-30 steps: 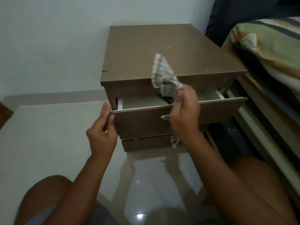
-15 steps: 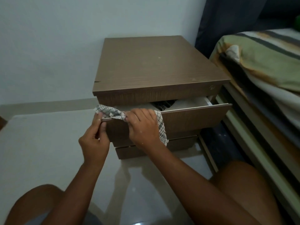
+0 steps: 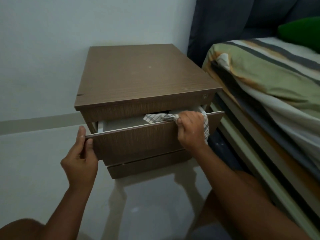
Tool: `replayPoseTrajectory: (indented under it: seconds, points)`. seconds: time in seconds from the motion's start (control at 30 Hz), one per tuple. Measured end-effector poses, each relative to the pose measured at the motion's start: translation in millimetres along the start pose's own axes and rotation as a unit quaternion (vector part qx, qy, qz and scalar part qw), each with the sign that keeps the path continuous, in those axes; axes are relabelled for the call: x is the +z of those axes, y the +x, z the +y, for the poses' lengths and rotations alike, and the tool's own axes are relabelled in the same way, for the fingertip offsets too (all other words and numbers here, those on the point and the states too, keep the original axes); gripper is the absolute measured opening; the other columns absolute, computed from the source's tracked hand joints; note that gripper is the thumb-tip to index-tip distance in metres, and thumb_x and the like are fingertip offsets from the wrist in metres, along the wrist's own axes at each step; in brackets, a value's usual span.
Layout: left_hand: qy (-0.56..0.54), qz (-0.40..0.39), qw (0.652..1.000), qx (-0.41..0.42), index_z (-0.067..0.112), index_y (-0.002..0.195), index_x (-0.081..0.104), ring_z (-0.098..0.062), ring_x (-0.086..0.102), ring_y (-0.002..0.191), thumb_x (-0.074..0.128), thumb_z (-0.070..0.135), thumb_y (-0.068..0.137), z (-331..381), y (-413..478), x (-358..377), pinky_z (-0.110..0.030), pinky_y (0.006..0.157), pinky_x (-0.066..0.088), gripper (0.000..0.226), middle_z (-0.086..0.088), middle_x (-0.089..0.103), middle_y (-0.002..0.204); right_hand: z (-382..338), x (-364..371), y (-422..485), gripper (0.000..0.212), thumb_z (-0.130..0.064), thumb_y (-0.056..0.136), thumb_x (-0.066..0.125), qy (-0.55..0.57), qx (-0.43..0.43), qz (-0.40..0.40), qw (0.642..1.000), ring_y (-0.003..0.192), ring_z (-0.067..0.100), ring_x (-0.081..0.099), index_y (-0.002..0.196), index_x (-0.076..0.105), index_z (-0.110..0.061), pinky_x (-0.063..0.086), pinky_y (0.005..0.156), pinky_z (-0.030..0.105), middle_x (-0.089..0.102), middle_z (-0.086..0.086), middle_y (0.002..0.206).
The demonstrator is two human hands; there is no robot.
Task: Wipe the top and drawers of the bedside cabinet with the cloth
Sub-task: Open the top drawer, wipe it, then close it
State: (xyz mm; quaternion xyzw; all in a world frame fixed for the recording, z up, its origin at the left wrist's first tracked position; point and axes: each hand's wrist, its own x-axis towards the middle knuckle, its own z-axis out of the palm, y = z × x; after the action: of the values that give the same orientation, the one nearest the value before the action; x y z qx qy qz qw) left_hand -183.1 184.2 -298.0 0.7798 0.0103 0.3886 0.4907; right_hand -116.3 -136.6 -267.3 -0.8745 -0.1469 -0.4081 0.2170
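Now my right hand [image 3: 190, 129] presses the checked cloth [image 3: 161, 117] onto the open top drawer's [image 3: 138, 141] front edge, apparently gripping it; my left hand [image 3: 81, 158] pinches the drawer's left corner.

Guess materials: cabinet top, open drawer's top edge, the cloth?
Cabinet top: looks like brown wood-grain laminate on board, matte; fine printed grain, chipped left front corner. Open drawer: same laminate face, but its top edge is white, likely edge banding or bare board; can't tell which. Cloth: thin woven checked fabric, probably cotton; it bunches and drapes over the edge under the right hand.
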Motion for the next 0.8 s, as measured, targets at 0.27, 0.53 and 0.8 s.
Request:
replayPoseTrajectory:
  seconds: [0.27, 0.53, 0.8]
  points:
    - [-0.043, 0.029, 0.998, -0.032, 0.001, 0.137, 0.058, -0.020, 0.063, 0.126, 0.060, 0.011, 0.099, 1, 0, 4, -0.034, 0.111, 0.048, 0.039, -0.011, 0.062, 0.137, 49, -30, 9, 0.032, -0.019, 0.101, 0.036, -0.023, 0.027, 0.003, 0.999, 0.072, 0.028, 0.051, 0.078, 0.055, -0.007, 0.037, 0.069, 0.040, 0.056, 0.010, 0.076]
    - [-0.021, 0.030, 0.998, -0.049, 0.009, 0.121, 0.070, -0.016, 0.062, 0.126, 0.070, 0.008, 0.091, 11, 9, -7, -0.013, 0.101, 0.048, 0.030, -0.008, 0.065, 0.134, 76, -41, 17, 0.041, -0.027, 0.104, 0.031, 0.005, 0.223, 0.073, 0.972, 0.078, 0.035, 0.057, 0.081, 0.056, -0.004, 0.045, 0.074, 0.046, 0.059, 0.021, 0.082]
    - [0.031, 0.078, 0.996, 0.000, 0.006, 0.109, 0.075, 0.002, 0.062, 0.098, 0.074, 0.013, 0.089, 1, 24, -1, -0.005, 0.069, 0.048, 0.022, 0.000, 0.066, 0.109, -19, -24, 79, 0.028, -0.022, 0.106, 0.032, 0.151, 0.231, 0.363, 0.890, 0.088, 0.023, 0.061, 0.100, 0.059, -0.018, 0.048, 0.079, 0.034, 0.065, 0.017, 0.099]
